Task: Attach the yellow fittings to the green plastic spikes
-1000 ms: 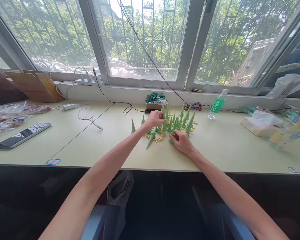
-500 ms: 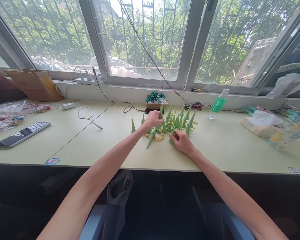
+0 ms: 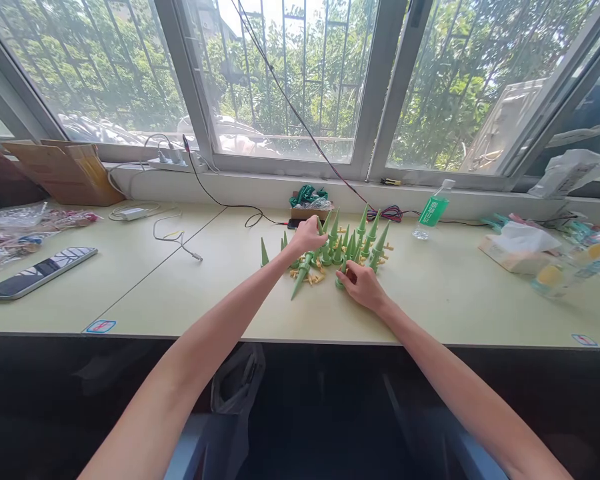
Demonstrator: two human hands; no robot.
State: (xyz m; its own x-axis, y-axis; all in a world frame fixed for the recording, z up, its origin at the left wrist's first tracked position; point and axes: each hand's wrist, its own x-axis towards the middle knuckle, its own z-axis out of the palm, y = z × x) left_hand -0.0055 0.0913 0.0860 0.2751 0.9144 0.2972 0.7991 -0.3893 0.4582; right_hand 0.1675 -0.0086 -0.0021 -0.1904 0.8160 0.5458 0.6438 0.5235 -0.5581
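Several pointed green plastic cones (image 3: 371, 230) stand in a cluster on the table, with small yellow pegs (image 3: 314, 276) among them. My left hand (image 3: 308, 236) is closed around the upper part of a green cone at the back left of the cluster; its fingers hide most of that cone. At the front of the cluster, my right hand (image 3: 364, 285) pinches another green cone (image 3: 341, 275) near its base. One green cone (image 3: 300, 280) lies tilted toward me between my hands. A separate cone (image 3: 265, 253) stands left of my left wrist.
Behind the cones are a black phone (image 3: 295, 223) and a small box (image 3: 310, 199) of green wrapping. A water bottle (image 3: 433, 212) and tissue box (image 3: 515, 252) stand to the right. Left are a cable (image 3: 177, 241), a large phone (image 3: 40, 272) and a cardboard box (image 3: 65, 170).
My left hand has risen slightly over its cone, so less of the tip shows. My right hand stays at its cone. The whole view has shifted a little.
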